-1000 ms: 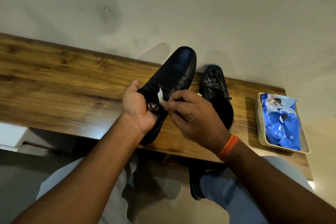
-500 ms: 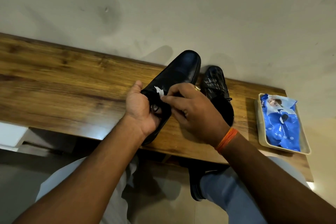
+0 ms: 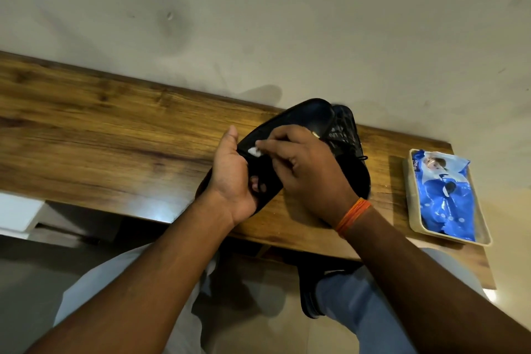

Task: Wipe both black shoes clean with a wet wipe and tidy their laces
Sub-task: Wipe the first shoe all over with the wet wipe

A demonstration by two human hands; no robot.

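Behind the right hand [image 3: 310,169], second shoe [image 3: 346,129] mostly hidden

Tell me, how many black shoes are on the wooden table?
2. One shoe is held tilted by the left hand while the right hand wipes it; the other shoe lies behind it, partly hidden.

Wall [image 3: 258,8]: plain off-white plaster, faintly smudged and scuffed, filling the upper half of the view. Shelf [image 3: 100,129]: long wood-grain board set against the wall, with a bright glare patch at its near edge and a white block [image 3: 17,214] below its left end. Floor [image 3: 273,325]: pale beige, smooth, partly in shadow.
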